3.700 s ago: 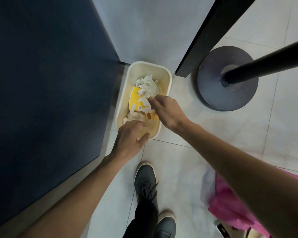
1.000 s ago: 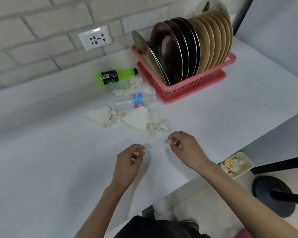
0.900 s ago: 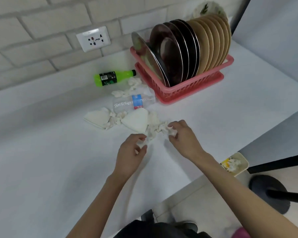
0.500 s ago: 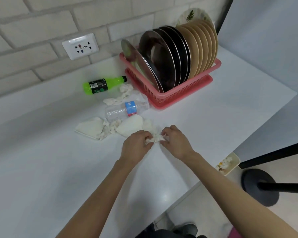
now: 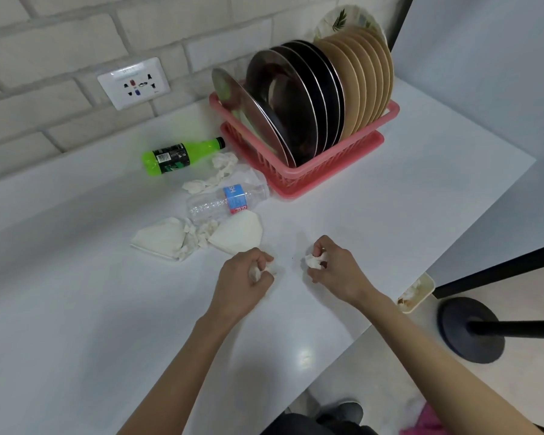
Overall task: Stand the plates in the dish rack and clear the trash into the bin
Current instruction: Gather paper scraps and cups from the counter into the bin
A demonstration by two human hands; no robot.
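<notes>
My left hand (image 5: 242,279) grips a crumpled white tissue (image 5: 258,271) just above the white counter. My right hand (image 5: 336,271) holds another crumpled tissue (image 5: 314,261). Behind them lie two folded white paper pieces (image 5: 237,233), more tissue scraps (image 5: 220,171), a clear plastic bottle (image 5: 226,200) and a green bottle (image 5: 178,155). The pink dish rack (image 5: 299,174) at the back holds several dark, steel and tan plates (image 5: 314,92) standing upright. The cream bin (image 5: 416,291) sits on the floor, below the counter's right edge, with trash inside.
A white wall socket (image 5: 134,83) is set in the brick wall. A black post with a round base (image 5: 470,331) stands on the floor by the bin. The counter edge (image 5: 343,346) runs diagonally on the right. My shoe (image 5: 343,412) shows below.
I turned from the bin back to the counter. Both hands reached to the tissue scraps, closed round them and drew back apart, each holding a wad.
</notes>
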